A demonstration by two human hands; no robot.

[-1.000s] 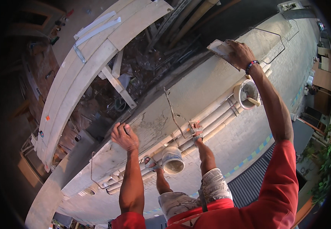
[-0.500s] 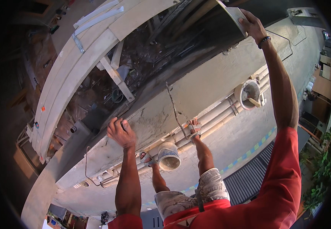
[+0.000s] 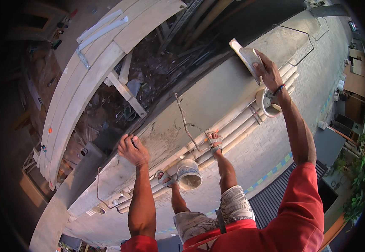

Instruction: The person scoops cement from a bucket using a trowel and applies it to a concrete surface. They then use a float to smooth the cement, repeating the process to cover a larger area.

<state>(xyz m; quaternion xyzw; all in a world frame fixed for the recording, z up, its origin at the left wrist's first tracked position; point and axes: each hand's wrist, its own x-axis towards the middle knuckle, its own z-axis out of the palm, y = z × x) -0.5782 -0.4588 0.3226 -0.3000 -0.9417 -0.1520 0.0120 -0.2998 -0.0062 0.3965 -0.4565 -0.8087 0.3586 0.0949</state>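
My right hand (image 3: 267,71) grips a flat plastering float (image 3: 245,59) over the pale plastered face of a long concrete beam (image 3: 228,96). My left hand (image 3: 133,149) has curled fingers at the beam's dark edge; what they close on is unclear. A bent metal bar (image 3: 184,122) sticks out from the beam between my hands. My sandalled feet rest on pale pipes (image 3: 241,122) along the beam. A bucket (image 3: 189,178) stands between my legs, and another (image 3: 266,111) is partly hidden behind my right wrist.
Left of the beam, a curved pale plank structure (image 3: 81,88) with braces hangs over a dark debris-strewn space. Thin bent rods (image 3: 300,32) project at both ends. Far below right are paving (image 3: 312,105), a ribbed dark panel (image 3: 266,197) and plants (image 3: 361,189).
My right hand and float swung up and right past the beam's far edge, then came back down onto its face, now more tilted. My left hand stays near the same edge, shifted slightly.
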